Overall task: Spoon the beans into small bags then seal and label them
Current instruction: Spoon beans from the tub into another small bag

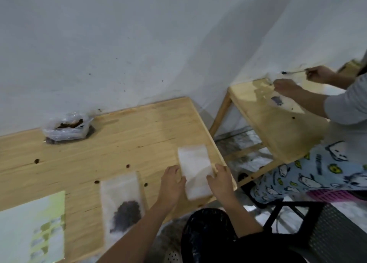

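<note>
Well, blurry: can't tell if the flat white small plastic bag [195, 169] is one or a stack. L hand [172, 180] & R hand [220, 180] pinch its sides at pale wooden worktop's [119, 139] right edge.

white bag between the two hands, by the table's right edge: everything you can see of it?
The white bag is a flat, milky-white rectangle, seemingly thin plastic, with no beans showing in it. It lies slightly askew by the right edge of the wooden table, its near end at the front edge. The left hand holds its left long side, the right hand its right side. One bag or a stack: too blurred to tell.
</note>
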### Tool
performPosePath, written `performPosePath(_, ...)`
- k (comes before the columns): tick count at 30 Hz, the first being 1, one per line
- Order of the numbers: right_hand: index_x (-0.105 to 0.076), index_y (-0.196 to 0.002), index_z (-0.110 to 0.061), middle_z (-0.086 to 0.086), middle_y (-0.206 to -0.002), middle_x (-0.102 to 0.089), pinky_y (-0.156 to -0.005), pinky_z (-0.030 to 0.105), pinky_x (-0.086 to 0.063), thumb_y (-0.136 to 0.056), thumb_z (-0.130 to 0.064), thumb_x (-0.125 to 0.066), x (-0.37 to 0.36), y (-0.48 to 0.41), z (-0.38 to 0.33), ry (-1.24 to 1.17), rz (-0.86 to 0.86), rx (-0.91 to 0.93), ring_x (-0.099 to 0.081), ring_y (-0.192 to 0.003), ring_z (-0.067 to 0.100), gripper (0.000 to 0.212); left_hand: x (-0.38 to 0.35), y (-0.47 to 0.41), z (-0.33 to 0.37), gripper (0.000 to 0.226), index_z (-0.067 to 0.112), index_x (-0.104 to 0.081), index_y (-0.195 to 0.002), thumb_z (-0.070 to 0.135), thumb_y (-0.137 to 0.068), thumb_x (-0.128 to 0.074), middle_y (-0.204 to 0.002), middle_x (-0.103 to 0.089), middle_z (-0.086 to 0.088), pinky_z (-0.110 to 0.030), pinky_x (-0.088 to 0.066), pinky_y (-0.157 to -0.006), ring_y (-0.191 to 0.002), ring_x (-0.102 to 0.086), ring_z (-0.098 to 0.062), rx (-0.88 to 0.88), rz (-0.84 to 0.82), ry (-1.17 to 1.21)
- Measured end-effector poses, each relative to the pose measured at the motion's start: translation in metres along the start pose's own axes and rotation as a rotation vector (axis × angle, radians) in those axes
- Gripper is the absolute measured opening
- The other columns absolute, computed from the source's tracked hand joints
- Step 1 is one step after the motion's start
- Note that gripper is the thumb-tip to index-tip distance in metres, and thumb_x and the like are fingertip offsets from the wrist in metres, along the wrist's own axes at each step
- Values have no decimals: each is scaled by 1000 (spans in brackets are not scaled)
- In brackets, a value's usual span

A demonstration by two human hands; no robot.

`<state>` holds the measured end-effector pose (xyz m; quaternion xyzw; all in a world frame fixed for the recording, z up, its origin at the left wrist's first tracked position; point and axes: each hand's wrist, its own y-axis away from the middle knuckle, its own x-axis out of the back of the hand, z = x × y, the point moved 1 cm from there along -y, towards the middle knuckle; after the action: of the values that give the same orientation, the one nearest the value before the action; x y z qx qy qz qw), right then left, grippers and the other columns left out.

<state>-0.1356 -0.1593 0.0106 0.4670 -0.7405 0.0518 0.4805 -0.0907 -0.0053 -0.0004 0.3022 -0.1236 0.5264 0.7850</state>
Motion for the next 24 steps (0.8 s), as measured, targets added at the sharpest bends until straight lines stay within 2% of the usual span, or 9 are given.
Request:
performPosePath(5, -52, -114, -7, 10, -119, -42, -86, 31, -42, -86, -16, -56, -6, -7, 3, 20, -28, 6, -50, -107, 32, 29, -11, -5, 6, 49, 5, -42, -137, 16, -92, -55, -138, -48, -7, -34, -39, -103, -122, -49, -25, -15, -9, -20)
performPosePath(8, -53, -111, -6, 11, -117, -43, -86, 31, -40, -85, -15, -57, -7, -11, 2, 7, -35, 10, -49, -105, 31, 28, -17, -9, 5, 45, 6, -47, -133, 15, -90, -56, -131, -55, -10, -40, -42, -99, -116, -54, -26, -35, 8, 6)
performPosePath(10, -54, -106, -7, 11, -113, -45, -80, 29, -38, -83, -14, -58, -6, -13, 2, -33, -25, 1, -49, -98, 29, 24, -18, -10, 5, 43, 6, -50, -131, 14, -89, -56, -128, -58, -10, -39, -44, -98, -112, -56, -26, -28, 41, 27)
performPosePath(16, -57, -103, -9, 11, -112, -53, -77, 27, -40, -81, -9, -60, -5, -20, 2, -214, 5, -94, -53, -89, 22, 22, -20, -7, 8, 44, 4, -48, -134, 9, -90, -54, -133, -54, -10, -39, -40, -105, -122, -51, -23, -35, 101, 116)
performPosePath(20, -59, -99, -5, 7, -97, -57, -71, 26, -39, -81, -7, -61, -3, -21, 3, -325, 30, -141, -53, -84, 19, 18, -21, -6, 8, 42, 2, -49, -132, 6, -91, -53, -133, -54, -12, -36, -39, -107, -123, -51, -24, -67, 145, 114)
performPosePath(24, -53, -92, -10, 2, -88, -55, -73, 27, -39, -82, -8, -64, -2, -18, 4, -412, 94, -179, -53, -85, 19, 14, -21, -5, 8, 39, 0, -54, -127, 3, -89, -56, -131, -56, -14, -38, -40, -107, -121, -52, -24, -107, 198, 142)
